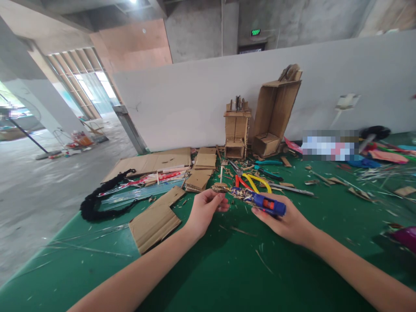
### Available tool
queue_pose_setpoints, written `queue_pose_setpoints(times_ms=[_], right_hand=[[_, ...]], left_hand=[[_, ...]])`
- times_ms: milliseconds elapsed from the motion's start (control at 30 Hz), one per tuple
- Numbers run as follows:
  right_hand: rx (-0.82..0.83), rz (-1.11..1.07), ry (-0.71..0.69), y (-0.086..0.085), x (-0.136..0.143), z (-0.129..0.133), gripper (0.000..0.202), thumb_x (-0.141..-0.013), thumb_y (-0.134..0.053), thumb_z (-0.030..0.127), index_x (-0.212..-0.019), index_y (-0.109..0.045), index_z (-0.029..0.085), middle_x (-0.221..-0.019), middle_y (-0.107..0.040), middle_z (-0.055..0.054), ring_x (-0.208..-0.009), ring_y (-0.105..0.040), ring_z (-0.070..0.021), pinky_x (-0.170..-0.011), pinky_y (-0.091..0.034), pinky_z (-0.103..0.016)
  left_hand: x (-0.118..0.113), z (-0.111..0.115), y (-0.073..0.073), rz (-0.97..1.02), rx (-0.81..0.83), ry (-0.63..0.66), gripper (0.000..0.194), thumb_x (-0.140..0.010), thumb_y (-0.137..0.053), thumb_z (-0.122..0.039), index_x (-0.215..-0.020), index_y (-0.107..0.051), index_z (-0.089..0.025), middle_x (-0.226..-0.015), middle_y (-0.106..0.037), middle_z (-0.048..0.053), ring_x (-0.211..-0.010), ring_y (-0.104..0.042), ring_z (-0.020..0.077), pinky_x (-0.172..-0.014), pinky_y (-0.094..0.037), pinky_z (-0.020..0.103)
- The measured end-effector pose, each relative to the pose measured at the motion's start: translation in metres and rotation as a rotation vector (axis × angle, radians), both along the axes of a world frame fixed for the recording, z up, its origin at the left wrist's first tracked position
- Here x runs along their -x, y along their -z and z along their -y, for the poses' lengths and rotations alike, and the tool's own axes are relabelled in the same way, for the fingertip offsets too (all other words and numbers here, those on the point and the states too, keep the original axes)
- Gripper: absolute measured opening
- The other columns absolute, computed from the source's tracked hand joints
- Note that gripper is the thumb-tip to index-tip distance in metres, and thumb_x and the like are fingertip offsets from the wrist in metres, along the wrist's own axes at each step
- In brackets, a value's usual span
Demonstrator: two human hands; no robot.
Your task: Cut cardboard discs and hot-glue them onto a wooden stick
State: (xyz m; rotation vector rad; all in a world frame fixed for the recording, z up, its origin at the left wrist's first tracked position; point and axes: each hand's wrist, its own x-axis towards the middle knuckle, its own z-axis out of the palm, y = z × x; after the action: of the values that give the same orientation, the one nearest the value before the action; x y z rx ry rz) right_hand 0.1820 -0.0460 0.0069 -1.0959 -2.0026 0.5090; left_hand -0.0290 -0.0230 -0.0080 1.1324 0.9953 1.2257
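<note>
My left hand pinches a small brown cardboard piece over the green table. A thin white stick rises from behind that piece. In my right hand is a blue glue gun with a red part, its front end crusted with scraps and pointing left at the cardboard piece. The gun's tip is close to or touching the piece; which of the two cannot be made out. Pliers with yellow handles and a tool with red handles lie just behind the gun.
A small cardboard structure and a taller open cardboard box stand by the white partition. Cut cardboard, a black fuzzy coil and clear sticks lie left. Colourful bags, clear strips and a purple object are right.
</note>
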Motion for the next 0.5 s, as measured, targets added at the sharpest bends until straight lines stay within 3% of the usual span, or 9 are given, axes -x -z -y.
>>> queue_pose_setpoints(times_ms=[500], right_hand=[[0.048, -0.010, 0.023, 0.0028, -0.0016, -0.0017, 0.021, -0.081, -0.057, 0.037, -0.071, -0.057, 0.020, -0.058, -0.052, 0.002, -0.052, -0.045, -0.0117, -0.051, -0.040, -0.024]], left_hand=[[0.0003, 0.0005, -0.0002, 0.026, -0.005, 0.013, 0.030, -0.073, -0.067, -0.040, -0.078, -0.063, -0.010, -0.068, -0.065, 0.003, -0.060, -0.064, 0.0124, -0.061, -0.054, 0.026]])
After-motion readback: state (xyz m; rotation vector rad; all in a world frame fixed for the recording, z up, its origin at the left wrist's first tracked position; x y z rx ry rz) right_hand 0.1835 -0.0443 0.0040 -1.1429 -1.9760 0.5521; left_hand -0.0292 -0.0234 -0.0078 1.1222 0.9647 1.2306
